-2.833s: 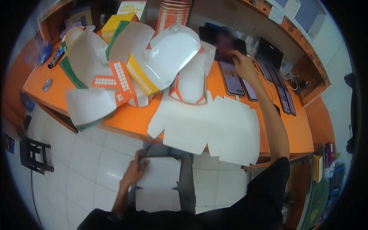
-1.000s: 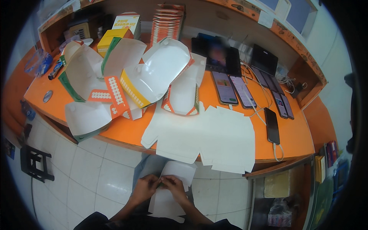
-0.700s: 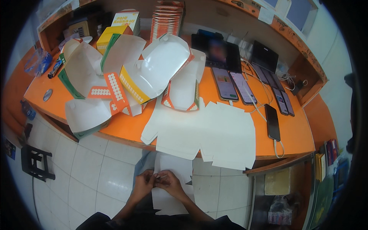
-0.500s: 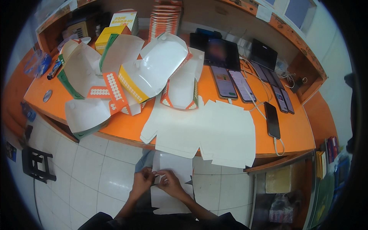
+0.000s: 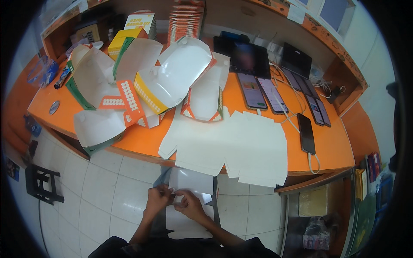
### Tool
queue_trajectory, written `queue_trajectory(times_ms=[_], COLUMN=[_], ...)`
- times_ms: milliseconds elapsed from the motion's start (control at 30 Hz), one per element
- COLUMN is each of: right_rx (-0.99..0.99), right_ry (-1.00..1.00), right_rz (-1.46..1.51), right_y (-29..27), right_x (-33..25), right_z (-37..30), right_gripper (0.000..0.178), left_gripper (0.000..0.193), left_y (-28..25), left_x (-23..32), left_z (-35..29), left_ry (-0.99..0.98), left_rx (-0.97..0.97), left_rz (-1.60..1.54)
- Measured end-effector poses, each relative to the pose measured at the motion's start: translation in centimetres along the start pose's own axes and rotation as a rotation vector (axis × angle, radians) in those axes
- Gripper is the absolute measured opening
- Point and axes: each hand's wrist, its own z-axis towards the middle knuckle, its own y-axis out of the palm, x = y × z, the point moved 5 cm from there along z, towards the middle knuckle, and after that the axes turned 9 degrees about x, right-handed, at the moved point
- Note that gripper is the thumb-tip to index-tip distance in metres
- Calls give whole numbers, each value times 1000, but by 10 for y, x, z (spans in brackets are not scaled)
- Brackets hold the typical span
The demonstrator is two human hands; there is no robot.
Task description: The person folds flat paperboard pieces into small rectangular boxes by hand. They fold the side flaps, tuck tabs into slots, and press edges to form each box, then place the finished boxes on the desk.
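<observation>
A white flat cardboard box blank [image 5: 190,220] lies across my lap, its upper panel rising just below the table edge. My left hand [image 5: 159,199] is closed at the blank's left side, with thumb and fingertips pinched together. My right hand [image 5: 189,204] meets it there, fingers bent and closed on the same edge or flap. The fingertips cover the exact spot they grip. On the table ahead lie more flat white blanks [image 5: 232,146], partly over the front edge. Folded open card trays [image 5: 183,64] with white insides and orange, yellow or green sides pile up at the left.
Several phones [image 5: 306,133] with white charging cables lie on the table's right. A dark tablet [image 5: 249,60] stands behind them. Stacked orange cartons [image 5: 186,19] rise at the back. A black stool [image 5: 43,182] stands on the tiled floor at left; open shelves [image 5: 314,206] are at lower right.
The blank on my lap has tilted and shifted slightly left, its upper panel bending up more. Both hands stay pinched together at nearly the same place.
</observation>
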Motion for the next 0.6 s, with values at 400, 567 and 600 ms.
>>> queue_trajectory(times_ms=[400,567,600], right_rx=[-18,51,89], right_ry=[255,369,383], right_rz=[441,539,510], right_y=[-8,-13,-15], right_x=[17,12,11], right_z=[2,-1,-3], right_gripper=[42,41,38], left_gripper=[10,10,10], left_y=[-3,3,4], left_x=[26,31,32], left_z=[-12,-20,-20], left_ry=[247,279,284], left_rx=[-182,-196,-195], left_rz=[73,50,56])
